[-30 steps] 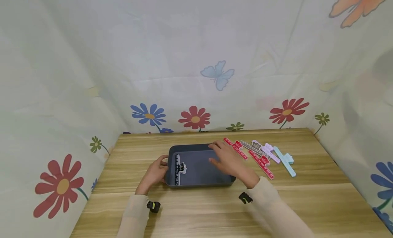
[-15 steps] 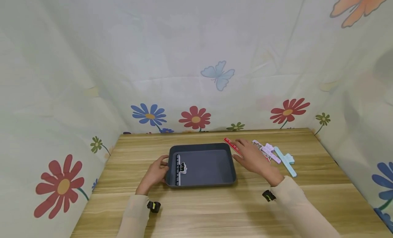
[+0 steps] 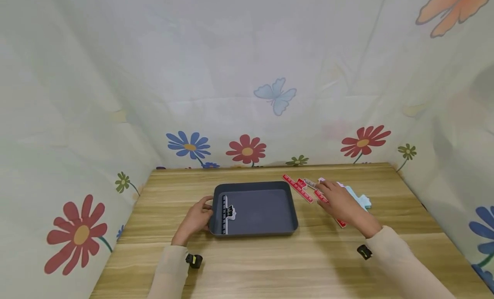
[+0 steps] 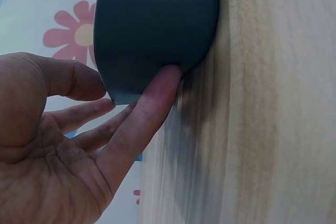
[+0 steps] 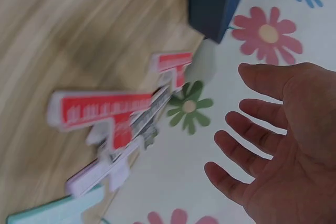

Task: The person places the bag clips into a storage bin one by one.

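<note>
Tray (image 3: pixel 263 213): 1 black clip (image 3: pixel 224 215) inside; left hand (image 3: pixel 196 217): ungripped, touching tray; right hand (image 3: pixel 340 201): slack, near 2 red clips (image 3: pixel 299 189)

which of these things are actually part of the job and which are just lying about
Likely part of the job:
tray, touched by the left hand
black clip inside it
red clips, grey clip, purple clip, light-blue clip, near the right hand

Likely just surroundings:
wooden table
flowered cloth
black wrist cameras

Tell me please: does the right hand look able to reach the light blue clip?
Probably yes: the right hand looks empty, is close by, and nothing seems to lie on the light blue clip.
</note>
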Demonstrator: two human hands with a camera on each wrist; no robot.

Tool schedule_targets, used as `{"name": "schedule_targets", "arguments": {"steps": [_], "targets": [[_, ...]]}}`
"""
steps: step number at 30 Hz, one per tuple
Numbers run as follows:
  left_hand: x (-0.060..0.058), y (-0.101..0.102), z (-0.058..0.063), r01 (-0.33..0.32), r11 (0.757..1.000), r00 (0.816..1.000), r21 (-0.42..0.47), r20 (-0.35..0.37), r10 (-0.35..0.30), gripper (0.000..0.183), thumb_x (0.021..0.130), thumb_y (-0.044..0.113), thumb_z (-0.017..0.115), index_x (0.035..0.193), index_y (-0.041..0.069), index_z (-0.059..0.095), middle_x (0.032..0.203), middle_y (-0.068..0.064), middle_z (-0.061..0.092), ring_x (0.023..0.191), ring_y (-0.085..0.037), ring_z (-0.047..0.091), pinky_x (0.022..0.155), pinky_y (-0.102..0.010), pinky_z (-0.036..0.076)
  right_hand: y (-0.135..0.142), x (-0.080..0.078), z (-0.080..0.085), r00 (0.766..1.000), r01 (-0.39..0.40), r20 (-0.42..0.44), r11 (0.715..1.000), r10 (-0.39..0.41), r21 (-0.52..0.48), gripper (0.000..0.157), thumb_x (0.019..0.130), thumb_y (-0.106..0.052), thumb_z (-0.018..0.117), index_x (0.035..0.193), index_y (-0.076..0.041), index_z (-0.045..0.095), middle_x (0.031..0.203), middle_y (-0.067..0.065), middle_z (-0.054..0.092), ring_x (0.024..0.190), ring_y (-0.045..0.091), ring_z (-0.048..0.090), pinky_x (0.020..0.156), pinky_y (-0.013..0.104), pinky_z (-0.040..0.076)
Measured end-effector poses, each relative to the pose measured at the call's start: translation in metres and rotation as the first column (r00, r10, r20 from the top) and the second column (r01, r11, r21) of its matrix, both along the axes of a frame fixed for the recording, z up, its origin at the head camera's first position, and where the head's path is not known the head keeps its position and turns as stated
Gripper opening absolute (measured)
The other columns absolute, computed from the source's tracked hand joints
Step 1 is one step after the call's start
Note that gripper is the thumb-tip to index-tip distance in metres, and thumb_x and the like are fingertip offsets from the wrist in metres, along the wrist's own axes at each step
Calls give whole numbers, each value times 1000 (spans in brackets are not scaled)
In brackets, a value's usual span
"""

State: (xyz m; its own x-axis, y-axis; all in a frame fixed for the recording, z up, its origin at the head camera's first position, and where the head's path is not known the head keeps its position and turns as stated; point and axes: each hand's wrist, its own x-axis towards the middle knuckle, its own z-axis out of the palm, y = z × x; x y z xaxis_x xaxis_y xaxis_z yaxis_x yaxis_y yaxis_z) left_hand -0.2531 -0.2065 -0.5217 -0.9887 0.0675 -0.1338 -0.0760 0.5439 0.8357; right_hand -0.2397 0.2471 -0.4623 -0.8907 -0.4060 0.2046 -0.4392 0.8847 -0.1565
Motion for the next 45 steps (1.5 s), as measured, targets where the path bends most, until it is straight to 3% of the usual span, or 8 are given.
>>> {"name": "schedule_targets", "arguments": {"steps": [13, 21, 33, 45], "targets": [[3, 2, -6, 3, 1000, 1000, 12, 17, -3, 55, 92, 4, 52, 147, 11, 43, 125, -27, 60, 80, -24, 68, 51, -35, 60, 43, 3, -25, 998, 45, 42, 997, -48, 62, 50, 88, -13, 71, 132, 4, 55, 132, 26, 55, 118, 46, 54, 87, 63, 50], [3, 0, -4, 11, 1000, 1000, 16, 8, -11, 56, 92, 3, 52, 147, 11, 42, 125, -27, 60, 78, -23, 68, 51, -35, 59, 59, -3, -39, 996, 19, 84, 998, -24, 56, 50, 87, -12, 71, 132, 5, 56, 133, 26, 55, 121, 48, 51, 89, 65, 50], [0, 0, -2, 10, 1000, 1000, 4, 6, -10, 55, 93, 4, 53, 147, 11, 43, 125, -27, 60, 76, -22, 67, 51, -35, 59, 60, -9, -40, 995, -74, 72, 987, 64, 144, 46, 85, -9, 71, 128, 1, 60, 129, 23, 58, 117, 47, 55, 79, 64, 53], [-1, -2, -1, 12, 1000, 1000, 6, 3, -12, 55, 94, 4, 53, 147, 10, 42, 125, -27, 60, 74, -22, 68, 51, -35, 59, 56, -16, -49, 995, -103, 46, 950, 94, 296, 41, 90, -12, 68, 129, -5, 60, 128, 18, 58, 120, 43, 53, 84, 65, 52]]}}
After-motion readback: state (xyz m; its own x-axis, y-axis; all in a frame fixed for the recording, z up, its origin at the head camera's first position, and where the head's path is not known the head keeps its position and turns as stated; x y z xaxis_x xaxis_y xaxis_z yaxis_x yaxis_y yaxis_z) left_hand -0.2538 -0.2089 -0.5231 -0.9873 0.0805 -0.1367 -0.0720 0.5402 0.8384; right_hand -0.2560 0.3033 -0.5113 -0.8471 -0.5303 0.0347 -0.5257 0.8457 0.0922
